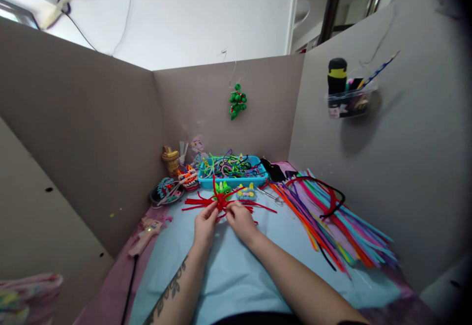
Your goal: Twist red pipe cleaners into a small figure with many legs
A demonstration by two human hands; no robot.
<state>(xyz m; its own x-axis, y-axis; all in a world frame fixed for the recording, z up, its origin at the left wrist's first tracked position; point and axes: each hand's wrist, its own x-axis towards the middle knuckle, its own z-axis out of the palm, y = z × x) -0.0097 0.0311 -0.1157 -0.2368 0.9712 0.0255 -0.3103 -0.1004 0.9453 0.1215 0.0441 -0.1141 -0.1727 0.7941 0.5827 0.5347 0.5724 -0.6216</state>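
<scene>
Several red pipe cleaners point(221, 198) are joined at a middle and spread outward like a star, held above the blue cloth. My left hand point(205, 222) pinches them near the centre from the left. From the right, my right hand point(240, 219) has its fingers closed on the same bundle close to the centre. Its fingertips are partly hidden, so the exact grip is hard to make out. Just behind the bundle sit a green fuzzy figure point(223, 189) and a small blue-and-yellow fuzzy piece point(246, 193).
A blue basket point(233, 182) of pipe-cleaner scraps stands at the back. Loose coloured pipe cleaners point(332, 217) cover the right side, with scissors point(271, 195) beside them. On the left lie a dark bowl point(157, 201) and a corded glue gun point(145, 236). Grey panels enclose the table.
</scene>
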